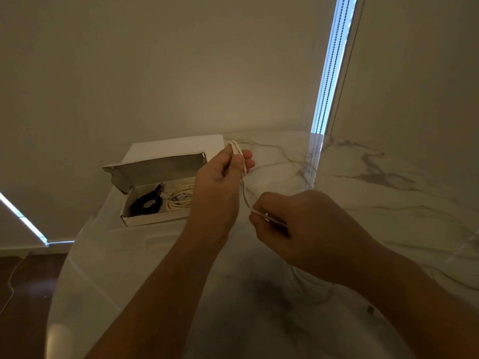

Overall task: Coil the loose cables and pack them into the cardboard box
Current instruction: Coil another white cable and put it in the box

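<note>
An open cardboard box (155, 219) sits on the marble table at the left, its lid standing up. Inside lie a coiled black cable (145, 203) and a coiled white cable (180, 199). My left hand (220, 174) is raised just right of the box and pinches a few loops of a thin white cable (245, 189). That cable runs down to my right hand (293, 226), which pinches its end lower and to the right. The cable's loose part trails over the table toward the back right.
The round marble table (388, 203) meets the wall at the back. A bright window gap with hanging blind cords (329, 73) stands behind it. Dark wood floor (28, 281) with a thin white wire lies at lower left.
</note>
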The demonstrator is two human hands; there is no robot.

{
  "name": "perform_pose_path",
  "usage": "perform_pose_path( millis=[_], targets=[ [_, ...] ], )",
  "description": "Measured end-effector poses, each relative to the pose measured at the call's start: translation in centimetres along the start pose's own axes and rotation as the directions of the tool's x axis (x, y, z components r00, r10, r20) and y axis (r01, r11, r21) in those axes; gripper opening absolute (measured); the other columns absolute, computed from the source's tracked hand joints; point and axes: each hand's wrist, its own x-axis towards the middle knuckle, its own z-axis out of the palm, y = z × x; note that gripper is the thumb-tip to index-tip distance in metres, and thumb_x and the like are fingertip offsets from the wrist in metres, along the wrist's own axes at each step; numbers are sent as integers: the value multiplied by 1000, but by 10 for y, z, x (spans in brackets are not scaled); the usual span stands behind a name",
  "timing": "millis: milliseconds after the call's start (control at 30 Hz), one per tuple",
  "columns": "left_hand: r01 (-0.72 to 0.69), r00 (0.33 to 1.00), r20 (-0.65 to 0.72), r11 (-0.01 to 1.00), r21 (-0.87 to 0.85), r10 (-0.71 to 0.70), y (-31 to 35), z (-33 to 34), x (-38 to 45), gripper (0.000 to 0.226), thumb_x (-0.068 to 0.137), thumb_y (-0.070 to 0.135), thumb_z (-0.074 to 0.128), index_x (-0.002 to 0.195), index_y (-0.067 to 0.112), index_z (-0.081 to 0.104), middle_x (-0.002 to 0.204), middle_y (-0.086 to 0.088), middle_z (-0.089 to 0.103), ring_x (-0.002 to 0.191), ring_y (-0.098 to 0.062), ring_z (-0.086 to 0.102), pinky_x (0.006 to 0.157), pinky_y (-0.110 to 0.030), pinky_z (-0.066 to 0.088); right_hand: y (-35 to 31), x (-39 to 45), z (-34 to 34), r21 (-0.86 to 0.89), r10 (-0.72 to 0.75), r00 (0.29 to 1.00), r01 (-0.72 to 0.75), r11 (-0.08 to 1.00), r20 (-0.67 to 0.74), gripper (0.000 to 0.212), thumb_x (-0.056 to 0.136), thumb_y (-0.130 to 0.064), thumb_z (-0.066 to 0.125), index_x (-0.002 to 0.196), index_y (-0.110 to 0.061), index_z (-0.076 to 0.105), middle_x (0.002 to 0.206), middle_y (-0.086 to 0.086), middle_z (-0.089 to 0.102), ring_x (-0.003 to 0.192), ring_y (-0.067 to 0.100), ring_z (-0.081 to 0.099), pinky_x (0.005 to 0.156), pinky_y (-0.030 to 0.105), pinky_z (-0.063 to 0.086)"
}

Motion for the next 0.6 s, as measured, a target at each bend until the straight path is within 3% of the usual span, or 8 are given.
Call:
perform_pose_path(
  millis=[133,267,400,500,600],
  targets=[
    [-31,996,91,984,177,15,1,1,-4,26,106,20,46,113,10,69,101,-1,73,94,-5,68,86,-20,52,6,1,-8,1,-9,991,9,1000,-135,16,97,-41,48,82,-37,43,52,-19,36,44,1,41,49,7,31],
    [-67,976,218,972,225,16,3,6,-9,26,106,24,46,99,34,69,96,2,74,93,-1,67,97,-28,46,20,2,-19,23,36,969,-31,999,-245,18,101,-37,55,93,-25,67,66,-12,61,55,3,53,57,12,41],
    [29,939,338,991,129,-71,6,10,-12,29,105,15,44,106,18,73,88,2,72,81,-10,66,82,-25,56,31,4,-23,32,65,937,-57,998,-344,18,99,-34,57,100,-23,71,77,-11,67,64,4,56,64,7,39],
    [105,905,413,994,17,-103,9,10,-13,39,103,8,40,91,19,76,79,-2,68,76,-19,59,72,-26,50,39,4,-25,39,99,912,-91,995,-399,21,96,-37,59,98,-21,73,76,-11,65,63,1,53,64,4,37],
    [233,867,476,964,-132,-145,10,10,-14,48,100,1,34,86,14,78,74,-3,67,72,-20,53,66,-26,45,49,4,-27,69,127,896,-108,992,-426,25,92,-44,61,93,-21,73,77,-10,66,68,1,56,64,14,43]
  ],
)
